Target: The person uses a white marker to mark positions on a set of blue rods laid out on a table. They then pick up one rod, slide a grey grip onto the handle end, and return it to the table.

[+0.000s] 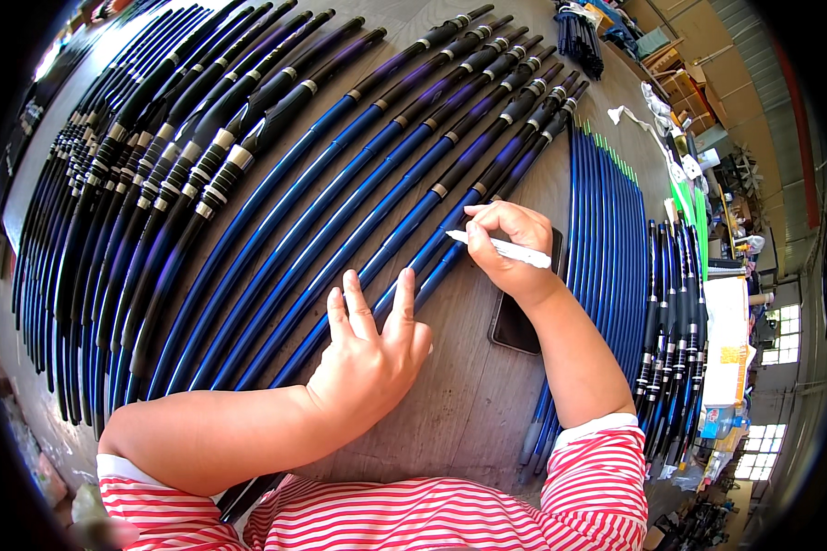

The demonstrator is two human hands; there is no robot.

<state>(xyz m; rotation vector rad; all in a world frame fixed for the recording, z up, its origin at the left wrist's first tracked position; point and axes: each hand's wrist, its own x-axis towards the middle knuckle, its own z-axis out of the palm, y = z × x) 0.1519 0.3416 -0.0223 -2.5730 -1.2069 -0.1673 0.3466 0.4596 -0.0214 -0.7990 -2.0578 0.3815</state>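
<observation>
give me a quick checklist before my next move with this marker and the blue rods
1. White marker in right hand: ok, gripped.
2. Marker uncapped: ok, narrow tip showing.
3. Tip aimed at the blue rods: ok.
4. Tip touching a rod: cannot tell.
5. Left hand at the rods: ok, fingers spread over them.
6. Dark phone out from under the right hand: not ok, partly covered.
</observation>
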